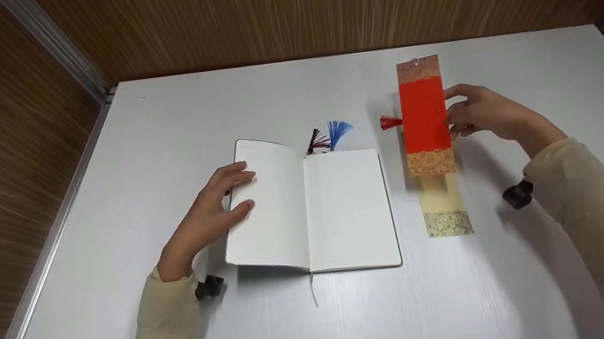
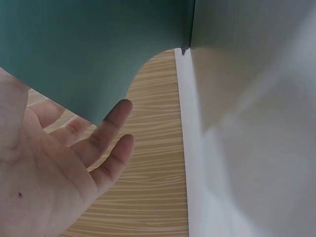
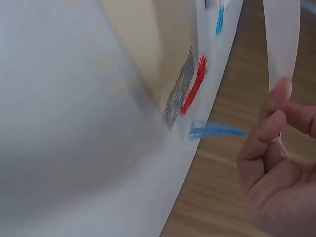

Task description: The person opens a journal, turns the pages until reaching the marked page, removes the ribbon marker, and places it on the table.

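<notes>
An open notebook [image 1: 348, 210] with blank white pages lies on the table, its left side raised. My left hand [image 1: 207, 205] grips the left edge, thumb and fingertips on the page; the left wrist view shows other fingers against the green cover [image 2: 74, 54]. My right hand [image 1: 487, 110] pinches the right edge of a red bookmark [image 1: 424, 115] with gold lace-patterned ends, held above the table. Its pale back [image 3: 282, 44] shows in the right wrist view, where a blue tassel [image 3: 217, 131] reaches toward the fingers. A cream bookmark [image 1: 445, 203] lies partly hidden beneath.
A dark tassel [image 1: 318, 140] and a blue tassel [image 1: 339, 131] stick out at the notebook's top edge. A red tassel [image 1: 390, 121] shows left of the red bookmark. The notebook's ribbon [image 1: 313, 291] trails below its spine. Wood-grain panels [image 1: 315, 7] stand behind the white table [image 1: 246, 104].
</notes>
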Action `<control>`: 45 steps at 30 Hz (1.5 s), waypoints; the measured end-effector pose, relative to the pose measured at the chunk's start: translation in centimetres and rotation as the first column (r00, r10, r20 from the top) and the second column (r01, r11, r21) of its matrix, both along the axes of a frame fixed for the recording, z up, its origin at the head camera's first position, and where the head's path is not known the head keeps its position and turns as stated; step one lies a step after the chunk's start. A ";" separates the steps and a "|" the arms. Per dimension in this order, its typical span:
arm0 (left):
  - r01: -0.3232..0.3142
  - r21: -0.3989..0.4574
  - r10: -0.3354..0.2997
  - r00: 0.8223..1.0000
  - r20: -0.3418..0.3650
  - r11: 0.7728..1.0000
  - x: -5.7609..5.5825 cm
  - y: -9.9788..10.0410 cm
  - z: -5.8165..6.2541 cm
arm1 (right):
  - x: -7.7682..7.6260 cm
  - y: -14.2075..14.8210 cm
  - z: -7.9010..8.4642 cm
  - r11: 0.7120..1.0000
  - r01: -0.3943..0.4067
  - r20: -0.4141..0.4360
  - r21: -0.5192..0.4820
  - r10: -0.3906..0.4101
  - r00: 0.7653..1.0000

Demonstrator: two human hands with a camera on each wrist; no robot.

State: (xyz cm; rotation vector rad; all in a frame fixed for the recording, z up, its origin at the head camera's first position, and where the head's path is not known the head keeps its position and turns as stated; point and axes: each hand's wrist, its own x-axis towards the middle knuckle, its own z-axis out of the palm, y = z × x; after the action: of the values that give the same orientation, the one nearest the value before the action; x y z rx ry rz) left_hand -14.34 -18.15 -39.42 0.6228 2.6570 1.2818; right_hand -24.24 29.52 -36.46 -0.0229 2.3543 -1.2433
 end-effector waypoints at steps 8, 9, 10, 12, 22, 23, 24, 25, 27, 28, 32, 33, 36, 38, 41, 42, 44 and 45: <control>-0.012 0.011 0.012 1.000 0.011 1.000 0.4 -0.3 0.0 | -0.1 4.3 -0.8 0.983 -0.063 0.092 0.172 0.048 0.995; -0.012 0.013 0.012 1.000 0.011 1.000 0.4 -0.4 0.0 | 0.0 4.7 -0.9 0.980 -0.073 0.107 0.184 0.054 0.993; -0.010 0.014 0.010 1.000 0.011 1.000 0.4 -0.4 0.0 | 0.2 5.2 -1.1 0.978 -0.081 0.119 0.194 0.059 0.991; -0.009 0.014 0.009 1.000 0.010 1.000 0.5 -0.4 -0.1 | 0.5 5.9 -1.3 0.975 -0.090 0.138 0.203 0.063 0.988; 0.003 0.004 -0.003 1.000 -0.001 1.000 0.3 -0.3 -0.1 | 2.5 7.6 -2.6 0.967 -0.162 0.218 0.198 0.118 0.969; 0.001 0.004 -0.001 1.000 0.002 1.000 0.3 -0.3 -0.1 | 2.8 7.7 -2.8 0.964 -0.177 0.230 0.199 0.130 0.965; -0.001 0.004 0.001 1.000 0.005 1.000 0.3 -0.3 -0.1 | 3.0 7.7 -3.0 0.960 -0.193 0.241 0.201 0.142 0.960; -0.001 0.009 0.001 1.000 0.012 1.000 0.4 -0.4 -0.1 | 3.2 7.8 -3.1 0.958 -0.205 0.249 0.199 0.153 0.956; -0.001 0.025 0.000 1.000 0.024 1.000 0.4 -0.5 -0.1 | 3.4 7.8 -3.4 0.956 -0.221 0.263 0.193 0.167 0.950; -0.001 0.026 0.001 1.000 0.024 1.000 0.4 -0.5 -0.1 | 3.6 7.9 -3.5 0.955 -0.228 0.268 0.189 0.173 0.948; 0.000 0.030 -0.001 1.000 0.023 1.000 0.4 -0.6 -0.1 | 4.0 7.8 -3.7 0.954 -0.234 0.285 0.185 0.176 0.942; 0.000 0.026 0.000 1.000 0.016 1.000 0.4 -0.6 -0.1 | 4.1 7.8 -3.8 0.954 -0.233 0.285 0.187 0.174 0.943; 0.001 0.020 -0.001 1.000 0.007 1.000 0.4 -0.5 0.0 | 4.3 7.7 -4.1 0.956 -0.222 0.280 0.193 0.163 0.946; 0.003 0.015 -0.003 1.000 0.003 1.000 0.4 -0.5 0.0 | 4.4 7.8 -4.2 0.958 -0.215 0.280 0.193 0.156 0.947; 0.005 0.011 -0.005 1.000 0.003 1.000 0.4 -0.5 -0.1 | 4.5 7.8 -4.4 0.956 -0.214 0.285 0.201 0.152 0.946; 0.005 0.010 -0.005 1.000 0.001 1.000 0.4 -0.5 -0.1 | 4.5 7.8 -4.4 0.956 -0.213 0.290 0.203 0.150 0.945; 0.005 0.011 -0.005 1.000 -0.002 1.000 0.4 -0.5 -0.1 | 4.6 7.7 -4.3 0.955 -0.214 0.295 0.207 0.148 0.944; 0.004 0.012 -0.004 1.000 -0.004 1.000 0.4 -0.5 -0.1 | 4.7 7.7 -4.2 0.954 -0.214 0.297 0.210 0.146 0.944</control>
State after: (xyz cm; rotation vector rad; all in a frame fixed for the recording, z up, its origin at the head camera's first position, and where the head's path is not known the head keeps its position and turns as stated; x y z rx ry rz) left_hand -13.96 -18.64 -39.49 0.6329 2.6517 1.2978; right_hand -19.57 37.19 -40.65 0.0132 2.1828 -0.8097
